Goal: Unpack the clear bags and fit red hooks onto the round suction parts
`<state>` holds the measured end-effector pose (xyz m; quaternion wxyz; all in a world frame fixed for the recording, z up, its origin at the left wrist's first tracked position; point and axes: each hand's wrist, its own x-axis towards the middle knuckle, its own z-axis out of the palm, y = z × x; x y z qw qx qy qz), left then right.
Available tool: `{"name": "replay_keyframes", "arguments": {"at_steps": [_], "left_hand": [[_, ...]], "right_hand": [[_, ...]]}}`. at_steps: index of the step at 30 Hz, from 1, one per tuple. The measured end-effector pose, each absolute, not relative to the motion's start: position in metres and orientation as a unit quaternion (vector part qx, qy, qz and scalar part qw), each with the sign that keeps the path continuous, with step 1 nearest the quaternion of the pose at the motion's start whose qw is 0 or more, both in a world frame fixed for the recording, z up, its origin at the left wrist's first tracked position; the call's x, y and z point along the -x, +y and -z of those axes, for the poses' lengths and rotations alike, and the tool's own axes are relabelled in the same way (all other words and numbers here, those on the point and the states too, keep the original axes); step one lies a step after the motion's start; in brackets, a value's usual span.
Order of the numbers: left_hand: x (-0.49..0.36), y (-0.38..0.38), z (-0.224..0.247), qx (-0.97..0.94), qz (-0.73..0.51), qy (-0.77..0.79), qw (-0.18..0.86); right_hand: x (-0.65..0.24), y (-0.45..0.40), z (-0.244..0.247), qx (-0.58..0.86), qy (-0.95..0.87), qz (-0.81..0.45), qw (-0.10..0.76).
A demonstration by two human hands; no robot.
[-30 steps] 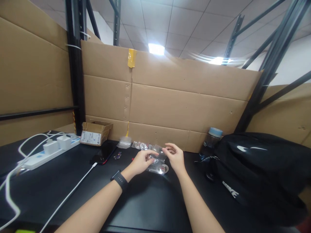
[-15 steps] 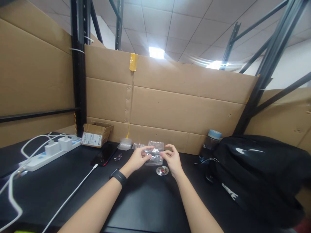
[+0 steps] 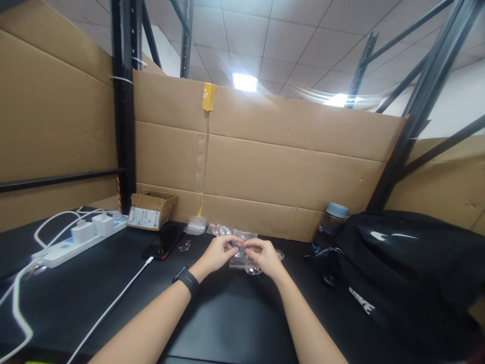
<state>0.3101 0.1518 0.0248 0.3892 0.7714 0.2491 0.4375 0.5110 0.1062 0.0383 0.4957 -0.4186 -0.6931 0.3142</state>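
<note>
Over the black table, my left hand (image 3: pixel 220 253) and my right hand (image 3: pixel 263 255) pinch a clear plastic bag (image 3: pixel 238 263) between them, fingertips almost meeting. The fingers hide much of the bag, and I cannot make out whether anything is in it. Just below my right hand lies a shiny round piece (image 3: pixel 253 270). Another shiny rounded edge (image 3: pixel 280 255) shows past the right side of that hand. Behind my fingers, more clear plastic packets (image 3: pixel 223 230) lie near the cardboard wall. My left wrist wears a black watch (image 3: pixel 185 278).
Left of my hands lie a small colourful item (image 3: pixel 185 246), a phone (image 3: pixel 162 242), a white cable (image 3: pixel 113 306) and a power strip (image 3: pixel 76 245). An open carton (image 3: pixel 151 212) stands behind. At right are a bottle (image 3: pixel 330 225) and a black bag (image 3: pixel 409 273). Cardboard (image 3: pixel 265 172) walls the back.
My hands have come closer together, the right one shifting left. The plastic bag, held spread out before, is now mostly covered by fingers. A shiny edge now shows right of my right hand.
</note>
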Motion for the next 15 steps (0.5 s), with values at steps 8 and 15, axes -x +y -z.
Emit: {"name": "replay_keyframes", "arguments": {"at_steps": [8,15], "left_hand": [[-0.301,0.132,-0.038,-0.895,-0.373,0.238,0.062],[-0.317,0.113,-0.049,-0.909,-0.337,0.241,-0.055]], "right_hand": [[-0.526,0.118,-0.03,0.467,-0.644,-0.265,0.545],[-0.511,0.11,-0.033,0.394,-0.673,-0.301,0.549]]}}
